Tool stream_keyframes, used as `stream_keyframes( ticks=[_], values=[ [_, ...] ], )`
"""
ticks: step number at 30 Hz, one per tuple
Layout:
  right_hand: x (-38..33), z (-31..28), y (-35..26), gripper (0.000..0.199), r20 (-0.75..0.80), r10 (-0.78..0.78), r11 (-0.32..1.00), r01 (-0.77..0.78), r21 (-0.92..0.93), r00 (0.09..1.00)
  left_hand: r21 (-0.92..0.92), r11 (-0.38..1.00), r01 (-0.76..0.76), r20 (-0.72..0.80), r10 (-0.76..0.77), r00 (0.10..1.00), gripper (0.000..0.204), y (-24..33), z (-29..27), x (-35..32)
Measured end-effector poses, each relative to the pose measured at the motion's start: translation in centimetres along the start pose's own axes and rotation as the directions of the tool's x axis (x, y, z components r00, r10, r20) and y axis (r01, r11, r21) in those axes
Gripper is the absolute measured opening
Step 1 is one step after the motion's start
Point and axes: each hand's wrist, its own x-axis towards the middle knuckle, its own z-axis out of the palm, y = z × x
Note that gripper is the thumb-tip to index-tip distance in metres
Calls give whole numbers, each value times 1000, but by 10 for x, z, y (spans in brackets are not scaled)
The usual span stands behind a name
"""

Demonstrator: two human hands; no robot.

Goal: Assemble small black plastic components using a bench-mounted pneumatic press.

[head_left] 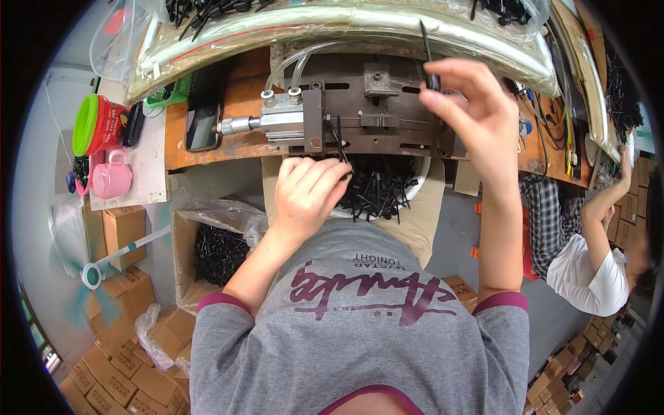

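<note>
My right hand is raised over the right part of the bench fixture, thumb and fingers pinching a slim black rod-like part with a thicker lower end. Its thin tip points up and away. My left hand is closed at the fixture's near edge, around the lower end of another thin black part that stands up beside the metal block. The dark metal fixture carries a silver air cylinder with two clear hoses. Below it, a white bowl full of black parts sits in my lap.
A plastic-lined carton of black parts stands at left. On the bench's left lie a phone, a pink cup and a red tub. A plastic-wrapped tray edge runs along the back. Another person sits at right.
</note>
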Motion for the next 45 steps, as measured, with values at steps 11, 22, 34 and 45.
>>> stream_keyframes(
  ticks=[11, 22, 34, 45],
  values=[
    [-91, 38, 41, 26, 338, -207, 626, 390, -676, 918, -300, 953, 44, -37, -58, 998, 31, 25, -33, 13],
    [-73, 44, 25, 25, 375, -87, 462, 371, -805, 923, -371, 926, 68, -105, -115, 988, 31, 19, -31, 28],
    [-81, 23, 8, 29, 182, -188, 958, 221, -182, 965, -564, 804, 190, 134, -138, 981, 30, 25, -28, 40],
    [-84, 41, 35, 26, 323, -189, 650, 365, -667, 927, -475, 845, 244, 96, -226, 969, 32, 26, -27, 37]
  ],
)
